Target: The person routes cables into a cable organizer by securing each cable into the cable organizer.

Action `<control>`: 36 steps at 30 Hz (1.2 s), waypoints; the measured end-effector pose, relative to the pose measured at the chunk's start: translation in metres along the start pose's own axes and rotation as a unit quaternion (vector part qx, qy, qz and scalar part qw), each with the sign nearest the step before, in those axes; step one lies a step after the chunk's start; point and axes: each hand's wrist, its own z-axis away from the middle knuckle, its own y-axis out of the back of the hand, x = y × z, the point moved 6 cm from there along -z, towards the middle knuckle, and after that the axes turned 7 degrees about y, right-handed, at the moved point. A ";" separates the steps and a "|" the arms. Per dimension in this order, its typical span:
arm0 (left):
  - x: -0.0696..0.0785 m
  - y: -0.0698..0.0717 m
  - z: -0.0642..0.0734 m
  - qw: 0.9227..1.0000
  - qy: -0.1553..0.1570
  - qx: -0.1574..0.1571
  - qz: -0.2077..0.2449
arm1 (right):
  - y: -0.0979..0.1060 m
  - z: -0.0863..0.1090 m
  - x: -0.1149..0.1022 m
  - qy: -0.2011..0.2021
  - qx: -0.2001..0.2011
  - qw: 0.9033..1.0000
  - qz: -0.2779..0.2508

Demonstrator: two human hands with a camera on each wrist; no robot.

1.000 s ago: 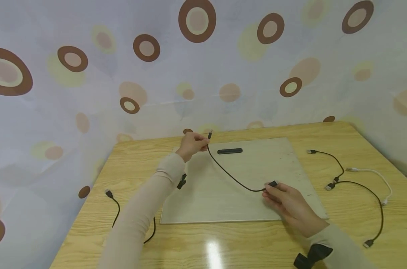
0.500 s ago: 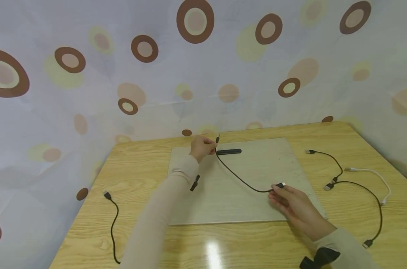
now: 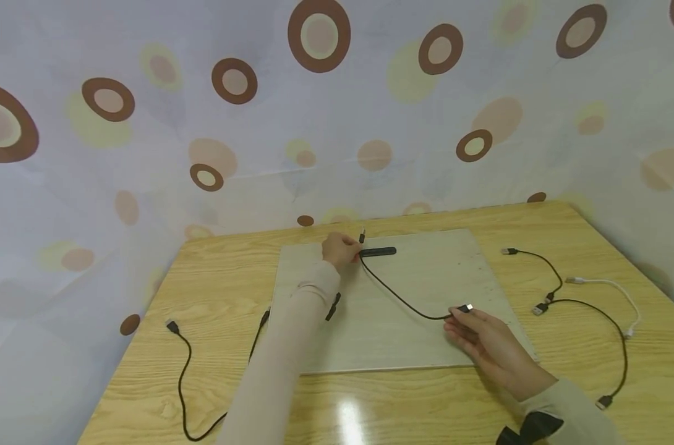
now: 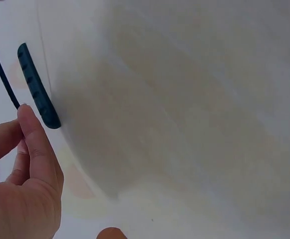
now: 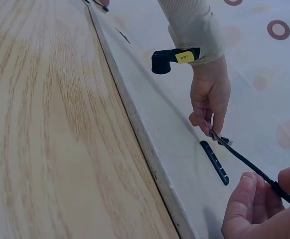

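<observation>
A thin black USB cable (image 3: 395, 295) sags between my two hands over a pale board (image 3: 404, 346). My left hand (image 3: 339, 248) pinches it just below its far plug (image 3: 362, 237), which points up and away. Close by the left fingertips lies a black cable holder strip (image 3: 379, 252) on the board; its row of notches shows in the left wrist view, where the strip (image 4: 38, 87) is beside the fingers. With thumb and fingers, my right hand (image 3: 490, 346) grips the near connector (image 3: 464, 309), its metal end sticking out to the right.
On the wooden table (image 3: 326, 402), right of the board, lie two black cables, one short (image 3: 548, 266) and one longer (image 3: 621, 346), and a white cable (image 3: 621, 286). Another black cable (image 3: 182, 383) curves at the left, partly hidden under my left sleeve (image 3: 276, 358).
My left hand has moved right and lower, bringing its end of the cable to the left end of the strip. My right hand has shifted slightly right, still holding the connector.
</observation>
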 end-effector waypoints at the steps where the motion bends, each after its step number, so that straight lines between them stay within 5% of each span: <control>1: -0.001 0.000 -0.001 1.000 -0.001 0.004 -0.002 | 0.000 0.000 0.000 -0.001 0.003 1.000 0.000; 12: -0.001 -0.006 0.009 0.997 0.016 0.048 -0.061 | -0.001 0.002 0.005 -0.008 0.009 1.000 -0.005; 36: 0.000 -0.005 0.007 0.996 0.039 0.060 -0.047 | -0.006 0.000 0.000 -0.004 -0.005 1.000 -0.004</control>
